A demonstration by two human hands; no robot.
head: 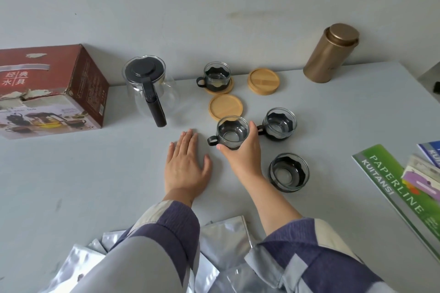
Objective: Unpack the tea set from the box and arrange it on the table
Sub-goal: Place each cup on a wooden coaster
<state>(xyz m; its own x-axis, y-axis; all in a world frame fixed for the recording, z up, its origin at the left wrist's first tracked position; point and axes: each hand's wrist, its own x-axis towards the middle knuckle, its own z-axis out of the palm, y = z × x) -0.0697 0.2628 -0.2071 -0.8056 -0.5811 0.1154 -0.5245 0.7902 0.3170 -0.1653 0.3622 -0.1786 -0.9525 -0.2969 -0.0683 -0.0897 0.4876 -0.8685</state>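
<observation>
My right hand [242, 152] grips a glass cup with a black holder [229, 132], just in front of an empty wooden coaster [227, 106]. My left hand [185, 164] lies flat on the table, fingers apart, holding nothing. A glass teapot with a black lid and handle [148, 88] stands at the back left. Another cup [216, 76] sits on a coaster at the back. A stack of coasters [263, 81] lies to its right. Two more cups [279, 123] [289, 171] stand to the right of my hand. The red box [47, 88] stands at far left.
A gold tin canister [329, 53] stands at the back right against the wall. Green and blue booklets [402, 188] lie at the right table edge. Silver foil bags [223, 242] lie at the front edge between my sleeves.
</observation>
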